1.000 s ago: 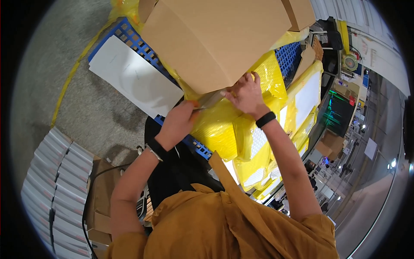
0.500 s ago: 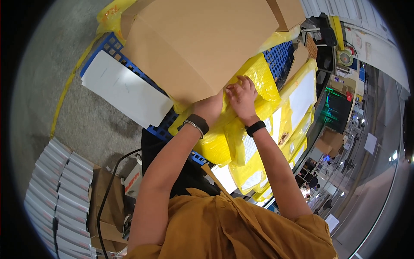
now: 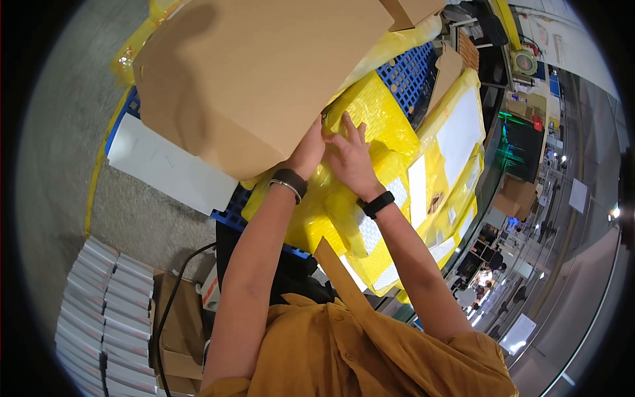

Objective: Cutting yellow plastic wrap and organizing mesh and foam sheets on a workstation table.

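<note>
1. Lower left of the frame: pale grey slabs (image 3: 99, 317) stand stacked in two columns, with a brown carton (image 3: 182, 324) just beside them.
2. Left of centre: a long white sheet (image 3: 175, 169) lies slanted, its right end by a blue lattice (image 3: 231, 210).
3. Upper middle: the large brown cardboard (image 3: 264, 73) fills much of the area, smooth and matt, with a soft shadow down its left part and a faint crease toward its lower corner. Its lower edge runs above the yellow wrapping and partly overlaps the white sheet.
4. Centre: the left hand (image 3: 306, 152) is at the cardboard's lower right edge. Its fingers are mostly hidden, so I cannot tell whether its grip is clamped on anything.
5. Just to its right, the right hand (image 3: 354, 162) is over the yellow wrapping, fingers spread and grip apart; whether the fingertips touch the film cannot be told.
6. Right of centre: a yellow-wrapped pack (image 3: 380, 109) lies beyond the right hand, glossy, crinkled and ribbed, against a blue grid (image 3: 411, 69).
7. Farther right: another wrapped pack (image 3: 461, 126) slants upward, a white panel showing through clear yellow film.
</note>
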A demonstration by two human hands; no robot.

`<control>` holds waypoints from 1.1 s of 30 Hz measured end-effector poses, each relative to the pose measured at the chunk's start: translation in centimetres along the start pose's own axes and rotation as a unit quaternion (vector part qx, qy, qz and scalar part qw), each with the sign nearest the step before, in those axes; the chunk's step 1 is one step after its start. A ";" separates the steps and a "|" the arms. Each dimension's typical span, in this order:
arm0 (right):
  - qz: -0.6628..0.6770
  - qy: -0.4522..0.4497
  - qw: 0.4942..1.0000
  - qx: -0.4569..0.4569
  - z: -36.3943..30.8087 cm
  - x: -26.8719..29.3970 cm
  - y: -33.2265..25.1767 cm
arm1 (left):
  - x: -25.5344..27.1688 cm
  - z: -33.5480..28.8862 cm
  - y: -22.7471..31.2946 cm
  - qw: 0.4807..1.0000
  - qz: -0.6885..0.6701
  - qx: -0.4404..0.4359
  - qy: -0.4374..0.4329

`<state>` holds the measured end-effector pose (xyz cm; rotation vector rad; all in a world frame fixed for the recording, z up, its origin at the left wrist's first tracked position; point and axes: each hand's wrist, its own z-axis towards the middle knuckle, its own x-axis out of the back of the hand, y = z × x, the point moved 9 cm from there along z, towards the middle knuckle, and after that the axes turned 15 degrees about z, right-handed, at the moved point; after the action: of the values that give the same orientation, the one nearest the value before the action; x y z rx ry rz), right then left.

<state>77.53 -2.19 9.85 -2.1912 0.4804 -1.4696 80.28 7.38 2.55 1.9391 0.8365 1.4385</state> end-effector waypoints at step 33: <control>0.703 0.115 0.697 -0.084 -18.4 -2.6 -5.5 | 7.6 -17.9 7.5 0.939 -0.241 -0.048 -0.241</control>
<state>59.70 0.50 16.89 -0.9647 1.8622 -0.7135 65.80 9.91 17.34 1.7380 0.8990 0.6646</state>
